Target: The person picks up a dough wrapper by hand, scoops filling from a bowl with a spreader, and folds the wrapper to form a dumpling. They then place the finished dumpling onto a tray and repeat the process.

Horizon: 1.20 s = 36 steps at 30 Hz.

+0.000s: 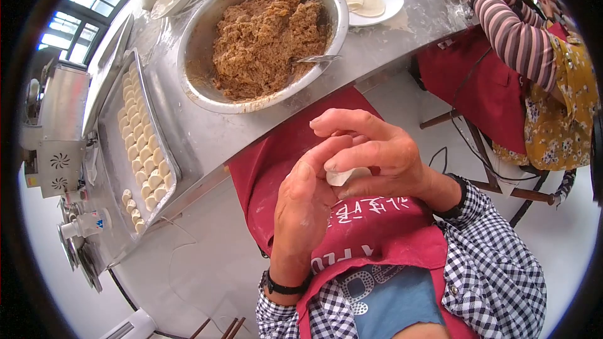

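Note:
A small pale dumpling (347, 176) is held between my two hands, above the red apron on my lap. My right hand (386, 160) has its thumb and bent fingers closed round the dumpling, leaving part of its white dough showing. My left hand (301, 198), with a dark band at the wrist, presses against the dumpling from the other side. Its fingers are curled and partly hidden behind the right ones. Beyond the hands, a large metal bowl (188, 66) contains brown minced filling (267, 44) and a metal utensil (317, 59).
On the left, a metal tray (171, 150) carries rows of shaped dumplings (141, 132). A white plate (392, 0) with round dough wrappers (365, 3) stands behind the bowl. At right, a person in a striped sleeve (512, 31) works at the same metal table (251, 132).

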Motion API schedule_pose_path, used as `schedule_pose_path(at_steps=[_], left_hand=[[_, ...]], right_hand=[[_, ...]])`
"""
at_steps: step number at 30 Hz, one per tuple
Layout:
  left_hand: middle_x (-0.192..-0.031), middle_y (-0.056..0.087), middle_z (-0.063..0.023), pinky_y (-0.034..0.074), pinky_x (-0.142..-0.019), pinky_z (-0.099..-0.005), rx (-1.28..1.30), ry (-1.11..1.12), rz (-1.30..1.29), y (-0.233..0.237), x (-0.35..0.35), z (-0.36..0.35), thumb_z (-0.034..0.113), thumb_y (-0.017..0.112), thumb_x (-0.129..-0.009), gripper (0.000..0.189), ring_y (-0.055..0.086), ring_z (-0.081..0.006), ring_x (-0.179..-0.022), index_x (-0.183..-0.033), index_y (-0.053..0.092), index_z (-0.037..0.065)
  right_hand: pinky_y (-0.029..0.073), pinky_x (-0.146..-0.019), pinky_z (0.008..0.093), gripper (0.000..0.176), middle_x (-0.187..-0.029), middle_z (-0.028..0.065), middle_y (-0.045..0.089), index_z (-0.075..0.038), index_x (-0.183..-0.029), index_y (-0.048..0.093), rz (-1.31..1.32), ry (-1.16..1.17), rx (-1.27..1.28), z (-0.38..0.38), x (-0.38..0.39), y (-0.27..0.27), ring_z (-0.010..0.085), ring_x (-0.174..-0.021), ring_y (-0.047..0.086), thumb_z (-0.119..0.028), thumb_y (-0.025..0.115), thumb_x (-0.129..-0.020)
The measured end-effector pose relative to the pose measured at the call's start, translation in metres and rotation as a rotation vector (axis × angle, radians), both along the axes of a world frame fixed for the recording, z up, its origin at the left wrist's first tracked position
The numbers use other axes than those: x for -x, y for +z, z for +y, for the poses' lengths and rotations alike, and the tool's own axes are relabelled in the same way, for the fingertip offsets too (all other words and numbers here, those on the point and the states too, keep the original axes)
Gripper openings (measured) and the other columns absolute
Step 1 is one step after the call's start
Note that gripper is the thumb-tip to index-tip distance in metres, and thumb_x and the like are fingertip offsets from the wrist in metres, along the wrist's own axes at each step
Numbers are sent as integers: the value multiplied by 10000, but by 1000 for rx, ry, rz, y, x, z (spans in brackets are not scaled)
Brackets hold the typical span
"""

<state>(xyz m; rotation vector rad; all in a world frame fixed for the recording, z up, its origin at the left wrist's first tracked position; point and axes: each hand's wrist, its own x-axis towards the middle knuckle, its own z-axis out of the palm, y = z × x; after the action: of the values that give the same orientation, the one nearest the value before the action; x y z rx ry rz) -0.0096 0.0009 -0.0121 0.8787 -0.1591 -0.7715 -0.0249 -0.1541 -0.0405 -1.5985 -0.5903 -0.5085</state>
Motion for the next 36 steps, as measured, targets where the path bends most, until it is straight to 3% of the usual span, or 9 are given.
schedule_pose_path(at_steps=[5,8,10,20,22,29,32,36], left_hand=[[-1267,421,-211,413,-944,-392,69,3,10,-4,0,1,288,286,-955,487,448,-283,-1166,-1254,370,-87],[-1278,412,-215,412,-946,-399,93,5,-23,-5,0,1,290,286,-955,488,448,-285,-1166,-1251,372,-88],[-1275,415,-217,408,-948,-406,95,5,-22,-4,0,1,302,291,-956,496,450,-286,-1164,-1246,375,-91],[-1245,441,-205,412,-937,-407,73,-7,-27,-5,0,2,328,299,-954,514,467,-276,-1140,-1239,379,-93],[-1263,440,-187,382,-956,-421,25,-12,-34,-5,0,2,393,264,-955,558,446,-275,-1164,-1255,376,-64],[-1261,441,-181,388,-951,-426,69,-3,9,-5,-2,2,392,271,-955,559,448,-271,-1162,-1256,373,-68],[-1263,440,-182,389,-954,-423,71,-8,20,-8,-3,1,386,271,-956,548,449,-270,-1162,-1262,373,-57],[-1259,444,-178,381,-963,-403,95,48,56,-6,-4,1,358,274,-958,527,454,-266,-1158,-1262,369,-62]], right_hand=[[495,-804,349,293,-1171,239,491,-29,-897,625,22,-55,-8,-2,2,-3,285,-1017,553,-71,764,-643],[494,-802,342,276,-1172,243,489,-26,-893,628,-31,-37,4,-5,-1,-3,283,-1013,553,-68,757,-653],[511,-766,309,216,-1172,187,512,-33,-834,644,-52,-43,-15,-5,-2,-2,249,-998,576,-18,739,-640],[504,-765,308,119,-1122,188,521,-11,-797,604,-38,36,-41,2,-3,1,244,-889,629,-2,682,-707],[496,-783,323,134,-1124,182,523,-17,-793,590,-89,25,45,-1,-5,1,254,-895,627,1,682,-697],[496,-775,318,146,-1129,173,525,-23,-759,583,-8,-88,40,5,-3,5,237,-905,626,3,693,-665],[502,-760,300,181,-1146,166,524,-18,-795,606,-37,27,-77,5,-6,-3,227,-922,621,19,696,-642],[509,-732,293,176,-1146,154,529,-15,-797,609,-32,-80,-17,11,-8,2,218,-933,616,28,684,-644]])
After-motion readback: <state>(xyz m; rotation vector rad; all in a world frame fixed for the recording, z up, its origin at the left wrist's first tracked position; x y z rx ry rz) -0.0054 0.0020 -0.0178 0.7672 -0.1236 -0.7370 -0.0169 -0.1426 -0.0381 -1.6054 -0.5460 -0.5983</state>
